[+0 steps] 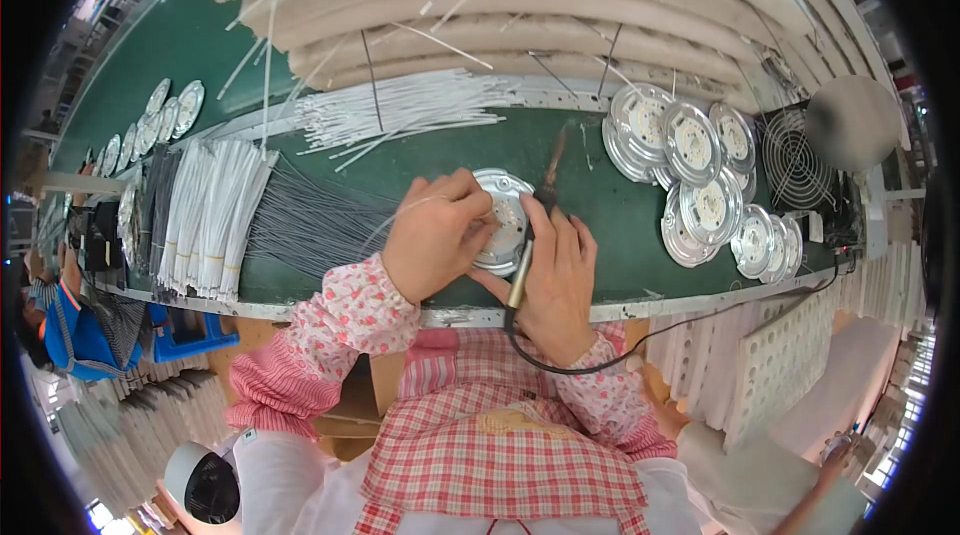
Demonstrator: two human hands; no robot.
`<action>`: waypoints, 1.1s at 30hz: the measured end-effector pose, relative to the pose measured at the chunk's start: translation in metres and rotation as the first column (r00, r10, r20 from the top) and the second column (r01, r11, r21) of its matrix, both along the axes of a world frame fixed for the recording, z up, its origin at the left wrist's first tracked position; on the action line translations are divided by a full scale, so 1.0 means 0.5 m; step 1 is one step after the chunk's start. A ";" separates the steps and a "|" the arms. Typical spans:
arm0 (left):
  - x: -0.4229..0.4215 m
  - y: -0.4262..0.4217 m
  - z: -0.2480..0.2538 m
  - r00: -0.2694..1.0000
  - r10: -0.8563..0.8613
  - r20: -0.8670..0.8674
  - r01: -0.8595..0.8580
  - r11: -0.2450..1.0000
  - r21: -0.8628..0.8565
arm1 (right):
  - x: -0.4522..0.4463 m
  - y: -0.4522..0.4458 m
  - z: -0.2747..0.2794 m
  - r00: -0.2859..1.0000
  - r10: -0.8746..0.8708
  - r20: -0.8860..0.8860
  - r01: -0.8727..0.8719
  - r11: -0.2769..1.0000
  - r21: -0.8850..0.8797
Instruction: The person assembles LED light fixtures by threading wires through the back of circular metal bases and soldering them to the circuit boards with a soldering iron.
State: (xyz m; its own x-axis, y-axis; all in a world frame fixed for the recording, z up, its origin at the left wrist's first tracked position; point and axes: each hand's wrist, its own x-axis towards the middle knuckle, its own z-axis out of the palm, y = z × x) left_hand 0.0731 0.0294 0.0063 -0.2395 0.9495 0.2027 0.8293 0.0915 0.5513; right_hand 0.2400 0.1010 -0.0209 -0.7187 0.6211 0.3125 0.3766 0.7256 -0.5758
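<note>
A round silver LED lamp plate with a pale centre lies on the green bench, partly hidden by my hands. My left hand is closed over its left side, fingertips pinched at the centre. A thin pale wire loops out from this hand; its end between the fingers is hidden. In my right hand is a soldering iron, held along its handle. Its brown tip points up and away from the plate, and the right fingers rest by the plate's right edge.
Stacked lamp plates stand to the right, near a coiled wire iron stand. Bundled white wires, grey wires and loose white wires lie left and behind. The iron's black cord crosses the bench's front edge.
</note>
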 end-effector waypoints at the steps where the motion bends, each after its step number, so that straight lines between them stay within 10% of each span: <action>1: -0.002 -0.001 0.003 0.996 -0.046 0.081 0.049 0.998 -0.035 | 0.008 0.010 0.006 0.995 0.090 0.032 -0.090 0.996 -0.001; 4: -0.022 0.009 0.023 0.931 -0.202 0.303 0.243 0.965 -0.103 | 0.070 0.091 0.026 0.922 0.368 0.120 -0.370 0.929 -0.005; 7: -0.070 0.051 0.035 0.978 -0.040 0.205 0.043 0.999 -0.010 | 0.120 0.155 0.066 0.883 0.446 0.147 -0.430 0.894 -0.128; 11: -0.138 0.161 -0.022 0.949 0.266 -0.170 -0.223 0.946 0.234 | 0.073 0.087 0.090 0.993 0.084 0.082 -0.084 0.996 -0.006; 13: -0.177 0.200 -0.068 0.895 0.237 -0.377 -0.261 0.965 -0.015 | 0.016 0.037 0.074 0.995 -0.012 0.101 0.022 0.995 -0.099; 14: -0.192 0.210 -0.090 0.900 0.235 -0.366 -0.267 0.963 -0.037 | -0.002 0.015 0.049 0.997 -0.067 -0.050 0.073 0.987 0.145; 16: -0.207 0.203 -0.083 0.962 0.168 -0.217 -0.156 0.985 0.069 | -0.034 -0.021 0.055 0.973 0.002 0.231 -0.004 1.000 0.007; 21: -0.312 0.179 -0.109 0.951 0.036 0.308 -0.059 0.996 0.065 | 0.025 0.063 -0.028 0.923 0.377 -0.074 -0.365 0.921 0.137; 33: -0.171 0.120 0.009 0.925 0.201 0.323 -0.286 0.927 0.242 | 0.036 0.053 0.041 0.991 0.136 0.008 -0.136 0.991 0.000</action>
State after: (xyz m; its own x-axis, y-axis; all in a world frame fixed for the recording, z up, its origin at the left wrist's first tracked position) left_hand -0.0123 0.0897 0.0108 -0.5442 0.7681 0.3374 0.6024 0.0777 0.7944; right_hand 0.2579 0.1277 -0.0004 -0.7990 0.5172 0.3067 0.2792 0.7708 -0.5726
